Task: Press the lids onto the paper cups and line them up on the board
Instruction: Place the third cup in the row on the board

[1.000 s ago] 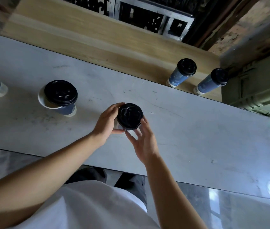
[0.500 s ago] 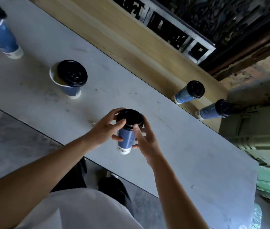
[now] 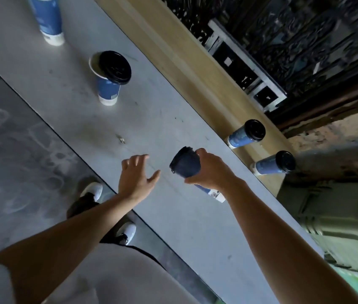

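My right hand (image 3: 212, 172) grips a blue paper cup with a black lid (image 3: 185, 165), lifted off the grey table (image 3: 68, 88) and tilted. My left hand (image 3: 135, 177) hovers beside it with fingers spread, holding nothing. Two lidded blue cups (image 3: 247, 133) (image 3: 275, 165) stand on the wooden board (image 3: 173, 53) at the table's far edge. Another blue cup (image 3: 109, 88) stands on the table with a black lid (image 3: 114, 68) lying askew on its rim. A further blue cup (image 3: 47, 18) stands at the top left, its rim cut off by the frame.
A green crate (image 3: 338, 216) sits past the right end of the table. A dark ornate metal gate (image 3: 294, 40) rises behind the board. My white shoes (image 3: 92, 191) stand on the dark floor by the table's near edge.
My left hand has let go of the cup and drawn away, open. My right hand alone has lifted the lidded cup off the table and carried it right, toward the board. The view has swung.
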The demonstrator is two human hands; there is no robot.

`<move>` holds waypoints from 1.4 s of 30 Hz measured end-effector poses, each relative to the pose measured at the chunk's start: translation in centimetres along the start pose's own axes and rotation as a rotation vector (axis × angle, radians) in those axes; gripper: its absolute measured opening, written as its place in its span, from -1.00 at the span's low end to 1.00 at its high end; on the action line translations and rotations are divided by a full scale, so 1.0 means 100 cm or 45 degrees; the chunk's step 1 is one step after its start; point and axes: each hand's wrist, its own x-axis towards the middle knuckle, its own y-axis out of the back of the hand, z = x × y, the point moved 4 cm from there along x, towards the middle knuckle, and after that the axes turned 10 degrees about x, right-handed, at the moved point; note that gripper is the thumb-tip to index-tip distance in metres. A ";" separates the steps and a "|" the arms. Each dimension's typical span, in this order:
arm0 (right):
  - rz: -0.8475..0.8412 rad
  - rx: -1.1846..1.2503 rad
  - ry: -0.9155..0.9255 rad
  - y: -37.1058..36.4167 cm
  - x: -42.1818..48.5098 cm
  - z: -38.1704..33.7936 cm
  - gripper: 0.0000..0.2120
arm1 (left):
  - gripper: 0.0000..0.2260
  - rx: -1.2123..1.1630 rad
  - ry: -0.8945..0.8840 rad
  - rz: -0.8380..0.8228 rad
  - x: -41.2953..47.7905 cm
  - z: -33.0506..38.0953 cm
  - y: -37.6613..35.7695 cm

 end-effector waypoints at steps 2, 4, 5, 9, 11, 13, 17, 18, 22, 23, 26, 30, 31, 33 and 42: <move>-0.007 -0.310 0.060 0.017 0.000 -0.002 -0.20 | -0.25 0.269 -0.012 0.002 -0.004 -0.013 -0.014; 0.034 -0.574 0.119 0.035 0.001 -0.006 -0.26 | -0.08 0.414 0.077 -0.100 -0.006 -0.021 -0.026; 0.050 -0.685 0.138 0.044 0.001 -0.010 -0.29 | -0.04 0.459 0.116 -0.169 -0.008 -0.024 -0.032; 0.079 -0.983 0.144 0.075 0.003 -0.026 -0.39 | -0.03 0.421 0.185 -0.173 -0.017 -0.026 -0.052; 0.099 -1.121 0.121 0.085 0.004 -0.037 -0.43 | -0.04 0.382 0.196 -0.097 -0.018 -0.024 -0.056; 0.093 -1.246 0.115 0.088 0.004 -0.047 -0.45 | -0.03 0.380 0.172 -0.052 -0.017 -0.022 -0.057; 0.061 -1.523 0.177 0.081 -0.003 -0.066 -0.49 | -0.03 0.401 0.122 0.009 -0.020 -0.020 -0.060; 0.075 -1.566 0.209 0.079 -0.005 -0.070 -0.50 | -0.04 0.409 0.123 0.018 -0.021 -0.020 -0.061; 0.108 -1.626 0.262 0.079 -0.009 -0.079 -0.53 | -0.03 0.439 0.119 0.018 -0.021 -0.019 -0.062; 0.112 -1.622 0.262 0.081 -0.009 -0.079 -0.54 | -0.03 0.447 0.120 0.029 -0.021 -0.020 -0.061; 0.105 -1.633 0.253 0.084 -0.008 -0.078 -0.54 | -0.02 0.471 0.141 0.059 -0.022 -0.020 -0.061; 0.092 -1.684 0.254 0.082 -0.008 -0.079 -0.52 | -0.02 0.457 0.163 0.060 -0.021 -0.021 -0.063; 0.097 -1.690 0.257 0.081 -0.008 -0.080 -0.51 | -0.02 0.457 0.164 0.063 -0.021 -0.022 -0.063; 0.103 -1.685 0.265 0.082 -0.007 -0.083 -0.51 | -0.02 0.464 0.170 0.061 -0.021 -0.023 -0.064; 0.065 -1.578 0.263 0.080 -0.004 -0.090 -0.48 | -0.03 0.448 0.157 0.074 -0.020 -0.023 -0.063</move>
